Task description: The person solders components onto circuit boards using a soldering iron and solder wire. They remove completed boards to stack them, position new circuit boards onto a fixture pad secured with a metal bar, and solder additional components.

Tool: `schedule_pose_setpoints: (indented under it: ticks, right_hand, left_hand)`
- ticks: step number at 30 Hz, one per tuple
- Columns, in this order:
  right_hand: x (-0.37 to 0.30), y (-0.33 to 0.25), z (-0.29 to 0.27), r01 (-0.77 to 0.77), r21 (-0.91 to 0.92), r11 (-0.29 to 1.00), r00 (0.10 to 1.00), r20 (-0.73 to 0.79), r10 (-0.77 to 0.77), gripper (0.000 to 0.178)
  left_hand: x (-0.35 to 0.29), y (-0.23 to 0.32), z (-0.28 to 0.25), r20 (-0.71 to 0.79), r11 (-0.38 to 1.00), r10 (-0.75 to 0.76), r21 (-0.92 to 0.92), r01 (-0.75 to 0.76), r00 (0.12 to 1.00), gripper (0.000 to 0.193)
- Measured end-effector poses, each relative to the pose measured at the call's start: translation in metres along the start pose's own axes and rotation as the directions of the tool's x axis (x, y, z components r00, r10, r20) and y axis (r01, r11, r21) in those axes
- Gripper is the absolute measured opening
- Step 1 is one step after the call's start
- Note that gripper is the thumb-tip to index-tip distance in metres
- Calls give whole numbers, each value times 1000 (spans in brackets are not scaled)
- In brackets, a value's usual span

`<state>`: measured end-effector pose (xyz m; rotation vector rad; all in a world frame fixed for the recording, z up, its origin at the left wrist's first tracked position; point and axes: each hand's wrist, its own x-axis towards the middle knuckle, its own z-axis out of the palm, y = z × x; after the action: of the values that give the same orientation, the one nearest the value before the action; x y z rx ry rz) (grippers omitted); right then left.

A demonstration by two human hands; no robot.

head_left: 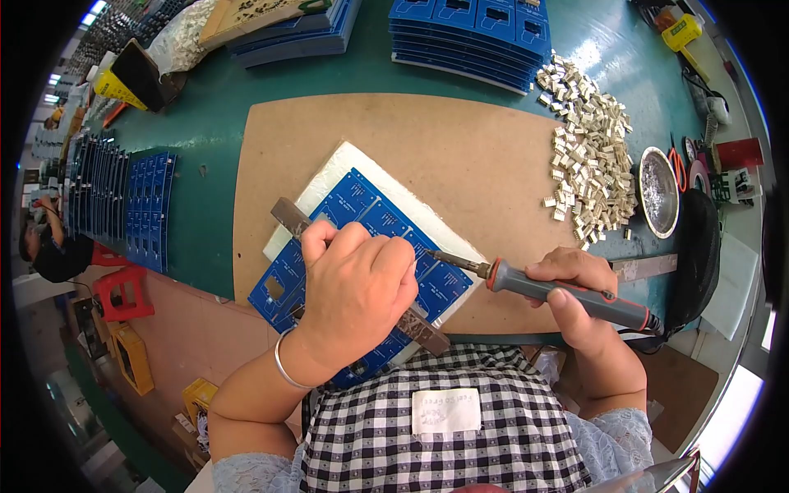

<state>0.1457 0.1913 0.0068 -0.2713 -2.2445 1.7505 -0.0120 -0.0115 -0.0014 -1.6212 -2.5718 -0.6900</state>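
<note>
Holding the soldering iron (526,283) by its handle, the right hand (588,271) is pointing its tip (437,255) from four o'clock at the blue circuit board (386,220), lying centrally; the left hand (357,283) is covering the metal bar (423,331), any pinch hidden. Keeping everything steady should be aiding accuracy.

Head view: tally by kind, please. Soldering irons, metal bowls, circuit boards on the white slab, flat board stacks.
Soldering iron: 1
Metal bowl: 1
Blue circuit board on white slab: 1
Flat circuit-board stacks: 2
Total: 5
</note>
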Motion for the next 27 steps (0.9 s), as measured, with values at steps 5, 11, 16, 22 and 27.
schedule_pose_setpoints:
  ticks: [5, 11, 16, 22, 27]
  right_hand:
    - [-3, -3, -4, 5, 17, 1000, 999, -48, -4, 29]
    - [-1, -1, -3, 2, 17, 1000, 1000, -20, -2, 28]
    - [0, -3, -3, -40, -2, 999, 999, -4, 40, 29]
    - [0, -4, 0, -80, 9, 997, 997, 0, 80, 30]
    - [0, -5, 1, -87, -1, 996, 996, -10, 87, 29]
  left_hand:
    - [-6, -2, -6, -69, 998, 44, -48, -48, 997, 15]
    - [-16, 1, -7, -1, 995, 91, -32, -91, 996, 17]
    - [-17, 0, -5, 36, 993, 114, -14, -113, 993, 23]
    - [-17, 0, -1, 34, 987, 156, 30, -157, 987, 25]
    - [-16, -2, -1, 46, 982, 186, 22, -187, 981, 25]
